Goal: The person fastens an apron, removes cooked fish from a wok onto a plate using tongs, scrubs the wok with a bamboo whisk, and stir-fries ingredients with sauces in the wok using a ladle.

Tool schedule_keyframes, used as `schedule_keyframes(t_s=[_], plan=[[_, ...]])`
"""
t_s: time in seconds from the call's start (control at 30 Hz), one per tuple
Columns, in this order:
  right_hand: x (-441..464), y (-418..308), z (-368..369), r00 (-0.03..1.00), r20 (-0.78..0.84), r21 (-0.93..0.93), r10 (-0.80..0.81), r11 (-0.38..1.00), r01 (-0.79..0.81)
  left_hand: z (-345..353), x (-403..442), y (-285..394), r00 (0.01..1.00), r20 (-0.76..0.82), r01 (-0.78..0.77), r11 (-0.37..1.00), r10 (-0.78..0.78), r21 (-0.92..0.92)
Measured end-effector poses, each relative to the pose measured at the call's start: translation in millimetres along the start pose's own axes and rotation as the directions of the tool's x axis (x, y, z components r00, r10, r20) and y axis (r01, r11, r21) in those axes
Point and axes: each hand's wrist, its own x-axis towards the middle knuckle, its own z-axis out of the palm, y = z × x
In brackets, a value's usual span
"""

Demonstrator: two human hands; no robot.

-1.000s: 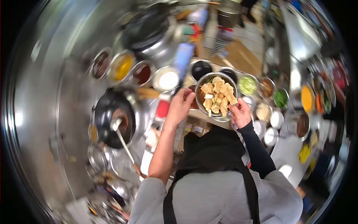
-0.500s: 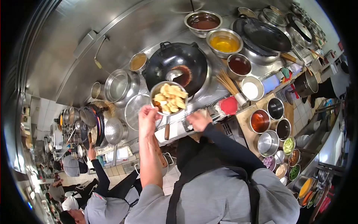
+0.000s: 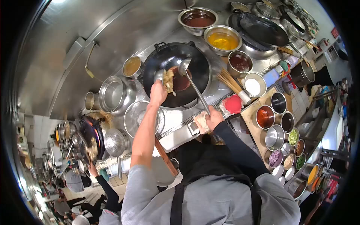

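Observation:
My left hand (image 3: 158,92) grips a small metal bowl (image 3: 159,75), tilted on its side over the black wok (image 3: 150,60). Pale yellow chunks of food (image 3: 168,80) tumble from its mouth into the wok. A dark reddish-brown sauce (image 3: 181,83) lies in the wok's bottom. The ladle (image 3: 195,88) is in my right hand (image 3: 214,117), closed round its handle end, with the ladle's head resting inside the wok beside the sauce. Just left of that hand, a pale folded cloth (image 3: 201,123) lies on the stove's front edge.
A wire strainer (image 3: 130,127) with a wooden handle lies left of the wok. Bowls of yellow oil (image 3: 224,41) and brown liquid (image 3: 198,21) stand behind. A bamboo brush (image 3: 229,80) and a red cloth (image 3: 232,104) lie right. At left, a co-worker's hand (image 3: 92,168) is at another wok.
My left hand has moved forward over the wok and tipped the bowl, so the chunks spill out. My right hand has left the cloth and taken the ladle's handle, swinging it right.

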Motion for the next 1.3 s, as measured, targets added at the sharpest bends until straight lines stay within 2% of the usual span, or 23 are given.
schedule_keyframes(t_s=[0.03,0.17,0.2,0.33,0.43,0.5,0.53,0.57,0.63,0.7,0.8,0.83,0.87,0.9,0.93,0.97,1.0,1.03,1.1,1.13,1.2,1.23,1.3], plan=[[4.5,1.1,-11.4,1.000,0.008,-0.017,0.016,1.000,-0.016,10.4,6.8,0.3,0.994,0.007,-0.108,0.993,0.108,0.051],[4.4,-7.0,-46.7,1.000,0.015,-0.124,0.025,0.992,-0.023,2.1,26.3,22.7,0.989,0.092,-0.139,0.944,0.117,0.298],[5.5,1.6,-43.6,0.999,-0.025,-0.133,-0.035,0.991,0.032,-3.9,26.2,27.4,0.983,0.025,-0.180,0.929,0.182,0.323],[26.5,-15.4,-44.0,0.998,0.033,-0.140,-0.059,0.988,0.063,15.1,32.3,30.8,0.953,0.129,-0.301,0.909,0.274,0.289],[43.2,-21.8,-45.4,0.999,0.021,-0.002,-0.039,0.999,0.039,-11.8,33.4,29.9,0.992,-0.059,-0.098,0.972,0.113,0.213],[60.9,-9.9,-17.5,0.998,-0.049,0.211,-0.046,0.976,0.056,-35.2,20.9,36.7,0.989,-0.132,0.064,0.998,-0.062,0.011],[76.3,5.8,8.2,0.998,-0.033,0.335,-0.055,0.940,0.063,-29.6,14.8,21.7,0.982,-0.128,0.093,0.950,-0.136,-0.297],[85.5,15.9,26.4,0.998,-0.022,0.452,-0.066,0.889,0.069,-20.2,6.9,12.5,0.974,-0.095,0.116,0.809,-0.207,-0.576],[70.5,-0.7,6.8,0.993,0.120,0.516,0.008,0.854,-0.069,-23.6,-22.8,45.8,0.978,-0.053,0.032,0.402,-0.199,-0.915],[58.6,33.8,42.7,0.979,0.203,0.688,-0.006,0.712,-0.138,-30.5,-59.7,110.8,0.981,0.054,0.104,0.263,-0.187,-0.959],[-49.6,47.3,-26.8,0.781,0.622,0.364,0.066,0.858,-0.362,9.7,-110.5,185.3,0.966,0.259,0.253,0.145,0.022,-0.957],[-107.7,35.8,-74.0,0.718,0.685,0.232,0.126,0.896,-0.379,26.7,-131.3,214.1,0.936,0.333,0.316,0.148,0.115,-0.937],[-147.6,53.0,-75.9,0.618,0.781,0.161,0.093,0.926,-0.343,49.6,-157.1,244.8,0.905,0.394,0.342,0.275,0.162,-0.899],[-184.5,66.9,-76.9,0.498,0.865,0.100,0.057,0.954,-0.282,69.3,-186.5,271.6,0.831,0.514,0.383,0.453,0.212,-0.805],[-228.6,64.8,-98.1,0.531,0.847,0.231,-0.029,0.920,-0.318,83.1,-222.3,316.7,0.727,0.633,0.506,0.416,0.266,-0.755],[-274.1,57.3,-122.6,0.566,0.816,0.359,-0.116,0.870,-0.338,110.0,-256.6,344.9,0.611,0.672,0.442,0.524,0.418,-0.728],[-310.9,59.9,-130.4,0.689,0.677,0.512,-0.259,0.839,-0.188,138.3,-289.8,371.4,0.407,0.715,0.415,0.582,0.568,-0.699],[-343.3,62.5,-139.4,0.769,0.505,0.624,-0.391,0.782,-0.012,164.3,-336.2,397.7,0.238,0.752,0.471,0.604,0.614,-0.643],[-399.3,46.9,-189.4,0.879,0.393,0.706,-0.270,0.700,-0.101,215.5,-433.1,435.6,-0.116,0.726,0.534,0.659,0.678,-0.530],[-420.0,50.4,-198.8,0.890,0.356,0.736,-0.284,0.672,-0.080,210.1,-467.2,468.0,-0.270,0.669,0.425,0.709,0.692,-0.563],[-455.7,56.7,-224.5,0.937,0.272,0.808,-0.219,0.582,-0.099,264.7,-559.5,471.8,-0.476,0.582,0.127,0.706,0.659,-0.697],[-471.5,62.3,-228.0,0.967,0.188,0.845,-0.173,0.530,-0.069,266.7,-590.7,482.2,-0.535,0.575,0.023,0.691,0.619,-0.722],[-500.2,71.8,-233.8,0.994,0.107,0.789,-0.012,0.610,-0.078,280.8,-640.0,489.2,-0.589,0.588,-0.153,0.638,0.554,-0.755]])
